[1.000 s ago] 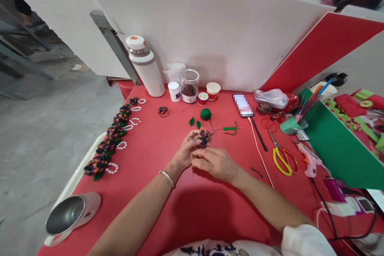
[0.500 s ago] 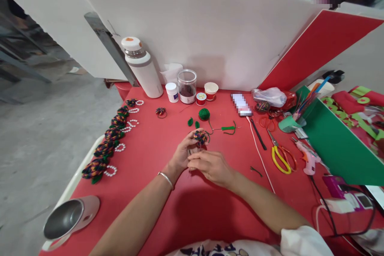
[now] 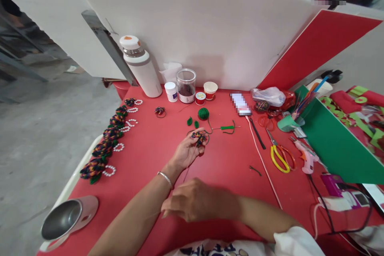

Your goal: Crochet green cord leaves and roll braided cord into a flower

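My left hand is closed on a small multicoloured yarn flower above the red table. A thin thread runs from the flower back to my right hand, which is pinched shut on it near my body. A silver bangle sits on my left wrist. Just beyond the flower lie a green yarn ball, two small green leaves and a green pipe-cleaner piece.
Several finished yarn flowers with pearl rings line the table's left edge. A white flask, jars and a red spool stand at the back. Yellow scissors, a glue gun and a steel cup lie around.
My right hand has pulled back from the flower toward my body, drawing the thread taut. My left hand stays on the flower.
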`<state>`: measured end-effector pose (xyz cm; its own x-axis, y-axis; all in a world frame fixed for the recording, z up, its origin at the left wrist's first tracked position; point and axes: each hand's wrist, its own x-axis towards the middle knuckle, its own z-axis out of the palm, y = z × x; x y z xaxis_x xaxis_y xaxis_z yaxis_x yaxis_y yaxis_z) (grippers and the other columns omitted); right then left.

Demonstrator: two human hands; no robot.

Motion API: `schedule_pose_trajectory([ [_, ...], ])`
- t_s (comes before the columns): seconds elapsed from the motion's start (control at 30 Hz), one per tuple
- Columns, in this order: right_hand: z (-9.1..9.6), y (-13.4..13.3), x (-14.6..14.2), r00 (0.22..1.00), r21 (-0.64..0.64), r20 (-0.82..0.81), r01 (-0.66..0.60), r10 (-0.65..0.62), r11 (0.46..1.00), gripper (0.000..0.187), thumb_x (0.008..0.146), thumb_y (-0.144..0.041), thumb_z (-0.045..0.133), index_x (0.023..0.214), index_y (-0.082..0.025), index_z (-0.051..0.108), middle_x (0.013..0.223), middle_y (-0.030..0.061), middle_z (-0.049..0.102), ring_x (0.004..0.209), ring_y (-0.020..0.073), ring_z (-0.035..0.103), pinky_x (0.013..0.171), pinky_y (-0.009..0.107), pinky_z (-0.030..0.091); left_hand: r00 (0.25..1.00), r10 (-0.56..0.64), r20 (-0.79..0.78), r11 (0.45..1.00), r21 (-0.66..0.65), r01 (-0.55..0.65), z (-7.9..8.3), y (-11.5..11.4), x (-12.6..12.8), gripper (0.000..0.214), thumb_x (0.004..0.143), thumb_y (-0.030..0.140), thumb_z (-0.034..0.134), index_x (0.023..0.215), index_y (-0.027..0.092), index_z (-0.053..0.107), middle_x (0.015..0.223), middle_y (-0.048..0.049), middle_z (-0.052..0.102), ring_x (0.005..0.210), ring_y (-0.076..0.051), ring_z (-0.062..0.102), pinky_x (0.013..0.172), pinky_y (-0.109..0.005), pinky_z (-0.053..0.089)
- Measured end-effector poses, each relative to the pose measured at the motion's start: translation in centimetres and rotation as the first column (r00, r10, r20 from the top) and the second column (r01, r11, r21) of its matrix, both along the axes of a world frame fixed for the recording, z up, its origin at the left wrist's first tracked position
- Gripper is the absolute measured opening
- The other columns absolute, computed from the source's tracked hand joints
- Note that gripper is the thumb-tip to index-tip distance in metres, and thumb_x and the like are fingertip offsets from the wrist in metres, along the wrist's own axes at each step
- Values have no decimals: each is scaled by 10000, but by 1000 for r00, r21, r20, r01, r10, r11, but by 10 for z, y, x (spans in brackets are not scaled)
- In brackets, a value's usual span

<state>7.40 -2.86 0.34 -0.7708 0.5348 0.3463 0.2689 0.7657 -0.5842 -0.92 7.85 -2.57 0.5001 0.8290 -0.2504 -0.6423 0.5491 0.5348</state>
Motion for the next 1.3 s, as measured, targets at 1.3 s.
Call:
schedule_pose_trajectory([
  [1.3,-41,58,72,618,-499,-39,669,-785,551,185,842,-344,652,840,-196,763,629,-2,651,507,113,474,517,235,350,994,-48,-96,993,101,58,-13,-2,4,494,812,237,746,1284,184,613,1216,-139,689,1166,-289,648,913,-376,534],
])
